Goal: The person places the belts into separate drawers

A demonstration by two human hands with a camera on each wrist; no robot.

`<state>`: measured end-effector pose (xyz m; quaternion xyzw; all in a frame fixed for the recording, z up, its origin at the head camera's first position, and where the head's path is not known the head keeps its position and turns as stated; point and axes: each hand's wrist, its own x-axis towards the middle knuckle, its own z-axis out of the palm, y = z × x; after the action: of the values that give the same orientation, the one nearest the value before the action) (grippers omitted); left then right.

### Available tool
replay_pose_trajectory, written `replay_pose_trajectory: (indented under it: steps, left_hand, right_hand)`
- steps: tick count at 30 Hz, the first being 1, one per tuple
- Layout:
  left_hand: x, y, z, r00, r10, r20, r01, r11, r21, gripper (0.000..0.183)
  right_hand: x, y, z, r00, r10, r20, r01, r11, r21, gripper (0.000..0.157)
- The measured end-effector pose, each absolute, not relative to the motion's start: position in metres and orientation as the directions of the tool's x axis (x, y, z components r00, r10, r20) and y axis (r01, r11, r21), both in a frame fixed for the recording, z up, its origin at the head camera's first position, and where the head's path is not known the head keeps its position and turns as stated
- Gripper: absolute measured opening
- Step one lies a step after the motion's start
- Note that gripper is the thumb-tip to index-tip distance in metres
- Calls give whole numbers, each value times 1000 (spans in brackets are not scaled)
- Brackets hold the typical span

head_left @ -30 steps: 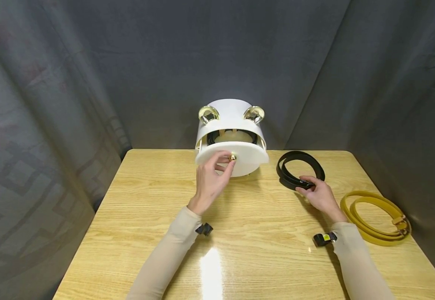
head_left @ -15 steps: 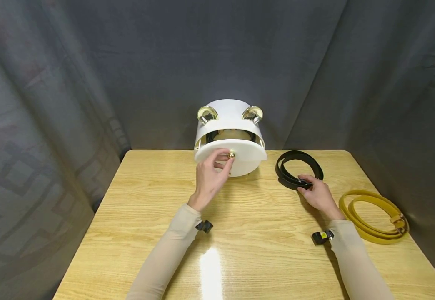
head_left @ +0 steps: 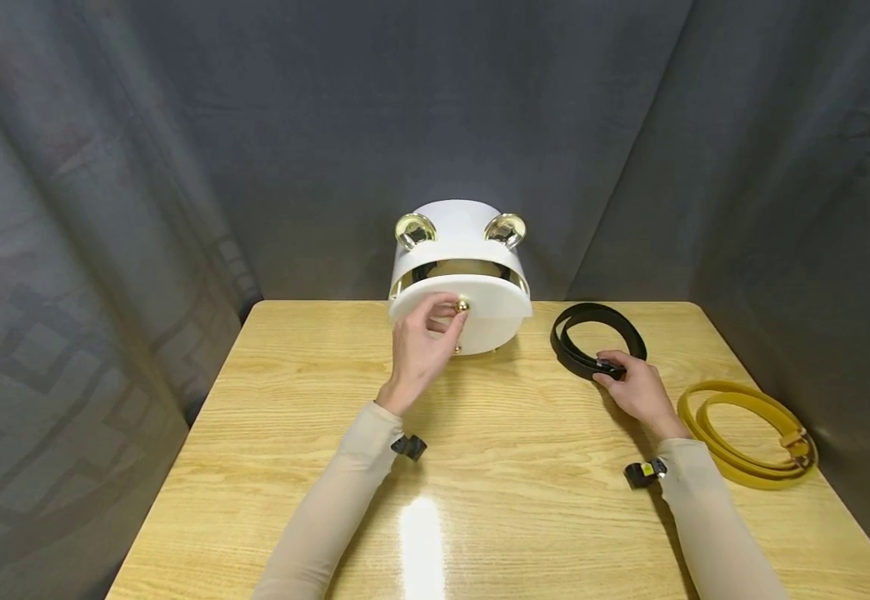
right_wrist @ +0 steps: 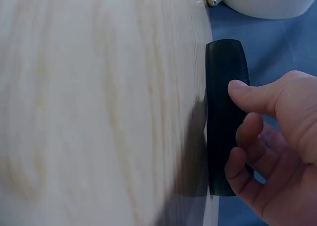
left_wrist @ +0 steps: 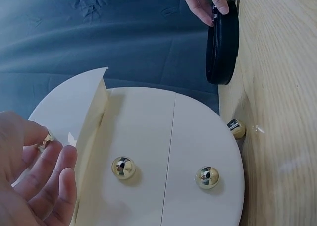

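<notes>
At the table's back stands a white rounded drawer box (head_left: 459, 218) with two gold ear-like loops on top. Its upper drawer (head_left: 497, 298) is pulled partly out, and a dark curved thing shows in the gap above its front. My left hand (head_left: 418, 350) pinches the gold knob (left_wrist: 45, 141) of that drawer between thumb and fingertips. To the right of the box lies a coiled black belt (head_left: 566, 348). My right hand (head_left: 639, 392) holds its near edge by the buckle, thumb on the outer side in the right wrist view.
A coiled yellow belt (head_left: 752, 479) lies on the wooden table (head_left: 525, 508), right of my right hand. Lower drawers with gold knobs (left_wrist: 123, 168) show flush in the left wrist view. Grey curtains (head_left: 435, 108) stand behind and at both sides.
My left hand and the upper drawer have moved a little away from me, into the box, and the gap above the drawer is narrower. My right hand stays at the black belt.
</notes>
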<state>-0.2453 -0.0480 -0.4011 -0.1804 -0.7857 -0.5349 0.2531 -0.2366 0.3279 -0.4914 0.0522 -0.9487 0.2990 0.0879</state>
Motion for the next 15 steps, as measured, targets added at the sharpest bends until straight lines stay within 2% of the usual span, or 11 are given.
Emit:
replay_pose_trajectory:
  steps: [15]
  left_hand:
    - [-258, -47, -397, -838, 5, 546, 519, 318, 794, 21]
  right_hand:
    - [-237, 330, -491, -962, -74, 263, -198, 852, -484, 41]
